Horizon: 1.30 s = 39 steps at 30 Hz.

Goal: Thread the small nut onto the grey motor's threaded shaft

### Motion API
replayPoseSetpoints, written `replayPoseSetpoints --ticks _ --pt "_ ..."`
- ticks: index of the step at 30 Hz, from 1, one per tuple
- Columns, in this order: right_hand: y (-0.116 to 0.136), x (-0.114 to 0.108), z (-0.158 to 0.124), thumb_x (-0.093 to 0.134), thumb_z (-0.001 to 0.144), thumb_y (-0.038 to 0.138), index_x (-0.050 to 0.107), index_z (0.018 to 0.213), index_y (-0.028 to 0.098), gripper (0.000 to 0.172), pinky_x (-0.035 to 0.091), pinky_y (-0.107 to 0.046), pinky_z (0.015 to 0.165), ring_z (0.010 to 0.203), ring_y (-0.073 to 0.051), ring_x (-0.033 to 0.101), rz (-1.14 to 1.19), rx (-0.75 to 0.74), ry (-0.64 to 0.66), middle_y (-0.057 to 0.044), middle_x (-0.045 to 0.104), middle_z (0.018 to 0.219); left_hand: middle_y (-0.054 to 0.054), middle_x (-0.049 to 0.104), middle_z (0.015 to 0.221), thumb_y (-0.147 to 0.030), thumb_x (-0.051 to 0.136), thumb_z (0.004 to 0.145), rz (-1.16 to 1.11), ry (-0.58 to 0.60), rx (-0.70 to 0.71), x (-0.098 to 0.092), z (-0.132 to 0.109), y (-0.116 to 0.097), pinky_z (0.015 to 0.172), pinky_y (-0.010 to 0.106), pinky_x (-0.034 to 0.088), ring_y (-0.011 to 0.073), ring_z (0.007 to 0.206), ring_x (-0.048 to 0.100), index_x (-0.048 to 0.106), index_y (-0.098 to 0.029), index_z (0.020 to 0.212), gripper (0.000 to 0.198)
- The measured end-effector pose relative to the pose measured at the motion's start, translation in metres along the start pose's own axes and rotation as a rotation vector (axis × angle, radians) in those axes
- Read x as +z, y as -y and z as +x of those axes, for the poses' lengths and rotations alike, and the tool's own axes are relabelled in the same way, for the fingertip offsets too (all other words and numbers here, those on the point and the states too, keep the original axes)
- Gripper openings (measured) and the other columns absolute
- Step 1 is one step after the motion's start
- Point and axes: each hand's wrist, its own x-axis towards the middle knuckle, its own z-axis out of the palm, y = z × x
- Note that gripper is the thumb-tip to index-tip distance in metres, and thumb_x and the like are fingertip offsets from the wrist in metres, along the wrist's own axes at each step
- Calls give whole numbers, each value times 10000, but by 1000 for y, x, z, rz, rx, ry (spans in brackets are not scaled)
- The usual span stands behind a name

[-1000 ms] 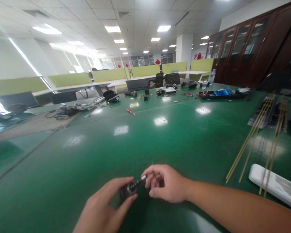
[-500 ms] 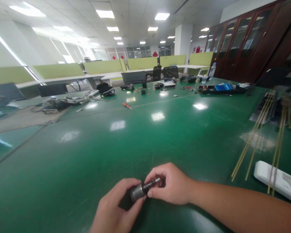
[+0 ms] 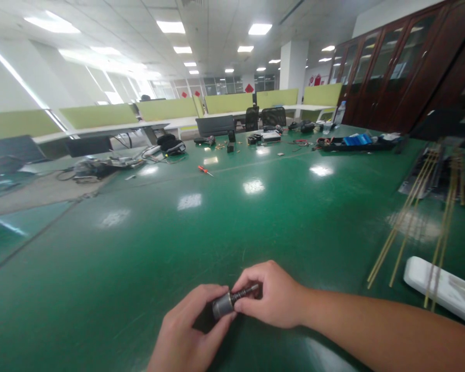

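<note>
A small metal cylinder with a dark, spring-like shaft (image 3: pixel 222 306) is held between both hands, low in the middle of the view, over the green table (image 3: pixel 232 232). My left hand (image 3: pixel 191 325) grips the wide cylinder body, thumb below and fingers above. My right hand (image 3: pixel 273 294) pinches the thin shaft end from the right, its thumb and forefinger near where shaft and body meet. The shaft tip points up and to the right, partly inside the right hand's fingers.
Thin yellowish rods (image 3: pixel 401 222) and a white device (image 3: pixel 442 289) lie at the right. A red screwdriver (image 3: pixel 204 170) rests farther back. Beyond are a black tray with blue packets (image 3: pixel 356 140), a bottle (image 3: pixel 340 113), cables and a dark bundle (image 3: pixel 170 144).
The metal part has shifted very slightly right, and less of the shaft shows between the hands. Both hands keep their hold; the camera view has moved a little.
</note>
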Motion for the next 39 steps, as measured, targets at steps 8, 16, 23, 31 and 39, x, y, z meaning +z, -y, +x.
replayPoseSetpoints --ticks 8,16,23,31,39 --pt "2 -1 -1 726 755 280 757 852 149 166 405 -214 552 585 -119 562 5 -12 2 -3 675 674 -2 743 1001 -340 674 912 -14 58 -19 -4 -2 -1 780 182 582 147 877 729 650 -285 1149 245" --pt "4 -3 -1 715 762 286 737 796 156 136 370 -209 528 544 -102 497 35 -30 9 22 623 614 32 757 989 -418 664 910 -18 48 -57 -3 -1 -4 760 216 607 182 854 742 691 -255 1105 256" --pt "2 -3 -1 716 757 280 738 783 161 123 362 -210 528 537 -100 483 27 -49 7 29 612 600 15 752 1022 -401 673 908 -12 72 -50 -3 -4 0 801 208 599 173 894 738 669 -274 1145 269" --pt "0 -5 -1 722 761 288 740 787 155 136 358 -213 529 546 -103 492 19 -40 7 26 594 601 -9 749 1027 -406 669 913 11 48 -35 -3 -3 -2 803 196 594 154 890 734 655 -295 1144 257" --pt "-2 -5 0 716 773 291 733 788 164 129 362 -214 534 553 -103 491 11 -32 12 28 596 608 0 754 1036 -414 671 907 17 38 -47 -3 -5 2 809 206 600 165 904 738 667 -289 1142 266"
